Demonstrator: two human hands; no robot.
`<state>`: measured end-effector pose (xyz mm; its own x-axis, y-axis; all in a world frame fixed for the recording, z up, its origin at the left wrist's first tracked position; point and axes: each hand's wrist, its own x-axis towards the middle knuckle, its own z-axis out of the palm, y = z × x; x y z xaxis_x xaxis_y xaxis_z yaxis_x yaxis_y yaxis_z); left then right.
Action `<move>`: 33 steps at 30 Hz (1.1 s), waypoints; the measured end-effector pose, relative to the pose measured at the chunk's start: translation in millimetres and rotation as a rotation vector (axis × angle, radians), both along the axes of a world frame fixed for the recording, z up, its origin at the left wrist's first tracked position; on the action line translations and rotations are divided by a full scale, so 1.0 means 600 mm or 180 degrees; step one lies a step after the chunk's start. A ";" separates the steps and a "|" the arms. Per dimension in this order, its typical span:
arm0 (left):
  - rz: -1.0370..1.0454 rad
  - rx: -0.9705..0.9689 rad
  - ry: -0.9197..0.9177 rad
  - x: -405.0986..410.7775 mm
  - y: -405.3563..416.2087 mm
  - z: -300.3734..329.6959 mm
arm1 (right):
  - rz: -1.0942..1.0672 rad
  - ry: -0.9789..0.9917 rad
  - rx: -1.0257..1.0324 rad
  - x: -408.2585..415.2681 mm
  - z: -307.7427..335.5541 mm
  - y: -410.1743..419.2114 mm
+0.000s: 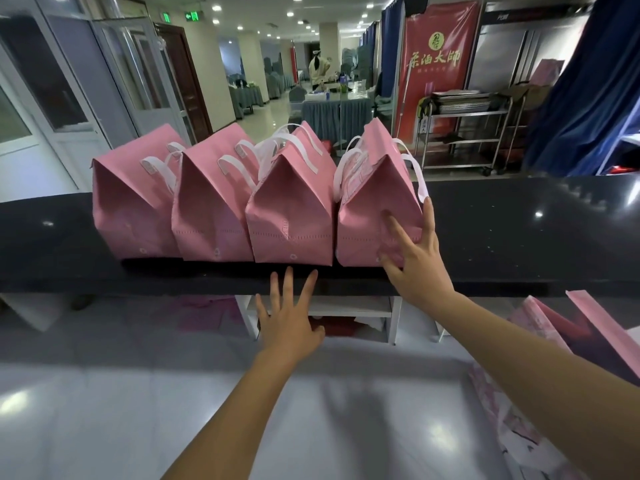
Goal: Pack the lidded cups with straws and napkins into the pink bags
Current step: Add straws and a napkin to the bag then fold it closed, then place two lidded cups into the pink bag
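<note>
Several pink bags with white handles stand side by side on a raised black counter (pixel 519 230). The rightmost pink bag (pixel 374 199) has my right hand (pixel 414 258) spread flat against its near side, fingers apart, one fingertip by a white handle loop. My left hand (pixel 289 320) hovers open just below the counter's front edge, under the third pink bag (pixel 291 216). Two more bags (pixel 131 209) (pixel 211 209) stand to the left. The bags' tops are folded shut. No cups, straws or napkins show.
Flat pink bags (pixel 561 327) lie stacked at the right on the lower white work surface (pixel 138 393). Behind the counter are a metal trolley (pixel 464 129), a red banner (pixel 436 64), blue curtains and a hall with covered tables and a person far off.
</note>
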<state>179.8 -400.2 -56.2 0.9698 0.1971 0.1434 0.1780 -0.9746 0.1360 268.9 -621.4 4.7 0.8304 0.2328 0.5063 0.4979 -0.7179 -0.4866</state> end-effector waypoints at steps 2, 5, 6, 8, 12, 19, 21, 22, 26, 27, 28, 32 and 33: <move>-0.0020 -0.0037 0.0013 -0.001 0.003 0.004 | 0.0005 0.0065 -0.0081 -0.008 0.009 -0.006; -0.0078 -0.0125 0.0011 -0.008 0.008 0.017 | -0.0002 0.0250 -0.0275 -0.032 0.033 -0.028; -0.0097 -0.0184 -0.0007 -0.011 0.007 0.021 | 0.0001 0.0376 -0.0373 -0.042 0.043 -0.040; -0.0211 -0.0365 -0.0093 -0.021 -0.008 0.029 | 0.0013 0.0607 -0.0695 -0.070 0.067 -0.075; -0.0671 -0.1216 -0.0202 -0.046 -0.092 0.046 | -0.0106 0.0930 -0.1214 -0.145 0.112 -0.174; -0.1558 -0.2786 0.0226 -0.060 -0.275 0.084 | -0.0989 0.0962 -0.0873 -0.288 0.123 -0.356; -0.1709 -0.2784 0.0331 -0.046 -0.319 0.092 | -0.1239 0.0847 -0.0512 -0.329 0.106 -0.390; -0.1769 -0.2799 0.0391 -0.038 -0.340 0.095 | -0.1359 0.0808 -0.0315 -0.349 0.094 -0.403; -0.1940 -0.2710 0.0539 0.007 -0.418 0.106 | -0.1824 0.0934 0.0452 -0.415 0.026 -0.430; -0.1948 -0.2645 0.0576 0.021 -0.436 0.107 | -0.1900 0.0983 0.0679 -0.427 0.006 -0.432; -0.1953 -0.2567 0.0631 0.036 -0.452 0.108 | -0.1960 0.1006 0.0908 -0.437 -0.011 -0.432; -0.1920 -0.2205 0.0682 0.090 -0.499 0.111 | -0.1976 0.0895 0.1672 -0.450 -0.055 -0.428; -0.1865 -0.2142 0.0656 0.100 -0.505 0.112 | -0.1966 0.0846 0.1792 -0.449 -0.059 -0.428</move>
